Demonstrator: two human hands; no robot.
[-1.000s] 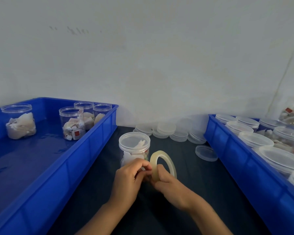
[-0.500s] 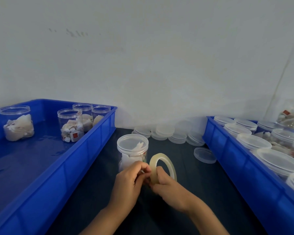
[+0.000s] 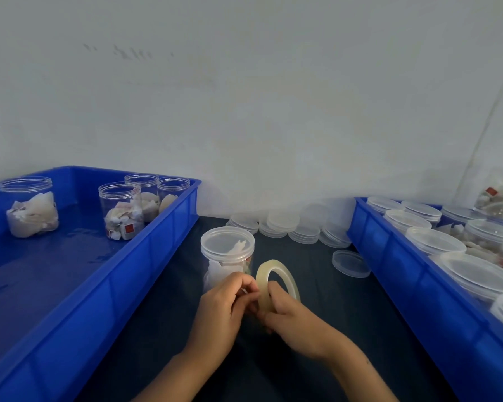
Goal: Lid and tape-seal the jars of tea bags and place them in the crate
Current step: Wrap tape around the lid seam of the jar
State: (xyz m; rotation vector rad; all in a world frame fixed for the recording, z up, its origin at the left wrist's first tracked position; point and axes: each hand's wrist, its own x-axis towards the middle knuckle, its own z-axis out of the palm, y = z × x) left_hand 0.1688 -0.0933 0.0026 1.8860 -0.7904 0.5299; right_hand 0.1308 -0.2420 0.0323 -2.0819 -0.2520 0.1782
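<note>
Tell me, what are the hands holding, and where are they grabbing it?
The right hand grips the tape roll by its lower rim. The left hand pinches at the roll's edge, probably the tape end.

We see a dark table (image 3: 157,329) strip running between two blue crates, its near part open. The left crate (image 3: 122,288) walls one side, the right crate (image 3: 413,285) the other. A lidded jar (image 3: 227,250) stands mid-strip, with the tape roll (image 3: 276,274) just beside it. Stacked lids (image 3: 282,224) line the wall behind; one loose lid (image 3: 350,264) lies by the right crate. Four open jars (image 3: 119,210) crowd the left crate's far end; its near floor is bare.
</note>
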